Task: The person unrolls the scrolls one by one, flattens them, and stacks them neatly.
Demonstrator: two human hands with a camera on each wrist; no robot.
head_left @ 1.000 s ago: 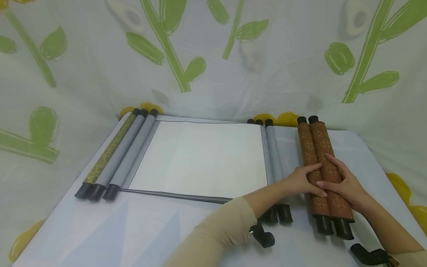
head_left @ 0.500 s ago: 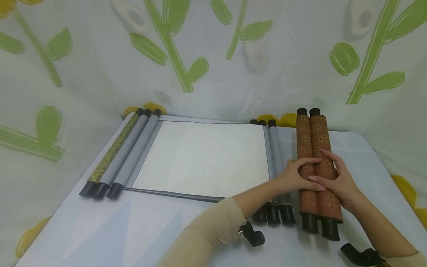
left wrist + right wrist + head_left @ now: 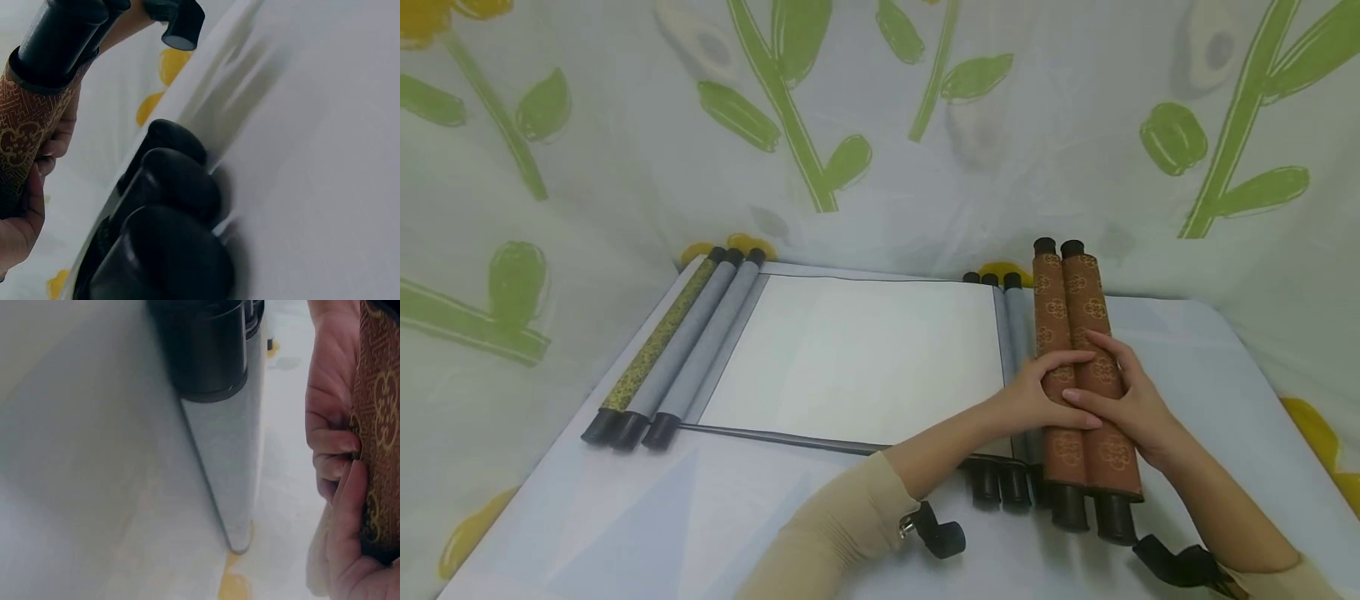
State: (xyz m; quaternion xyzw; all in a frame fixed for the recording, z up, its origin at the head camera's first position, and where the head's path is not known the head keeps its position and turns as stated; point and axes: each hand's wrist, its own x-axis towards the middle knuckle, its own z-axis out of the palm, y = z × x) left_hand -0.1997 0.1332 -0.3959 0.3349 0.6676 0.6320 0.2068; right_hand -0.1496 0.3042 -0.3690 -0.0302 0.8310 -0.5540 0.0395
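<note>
A brown scroll (image 3: 1111, 457) with gold flower patterns, rolled from both ends into two side-by-side rolls, is held above the table. My left hand (image 3: 1037, 396) grips its left roll, and my right hand (image 3: 1138, 410) grips the right one. Both thumbs lie across the top, and in the right wrist view fingers curl beneath the brown scroll (image 3: 382, 419). Close by on the left lies a partly unrolled scroll (image 3: 865, 358) with a blank white sheet and grey borders. Its right-hand grey rolls (image 3: 222, 444) are partly hidden behind the brown scroll and left hand.
At the sheet's left side lie two grey rolls (image 3: 707, 337) and a yellow-green patterned roll (image 3: 658, 337), all with black end knobs. A pale cloth covers the table (image 3: 760, 517). Behind it hangs a curtain (image 3: 910, 192) with green leaf prints.
Both hands have raised the brown scroll slightly and carried it left, so it now overlaps the grey rolls in the head view. The other scrolls have stayed put.
</note>
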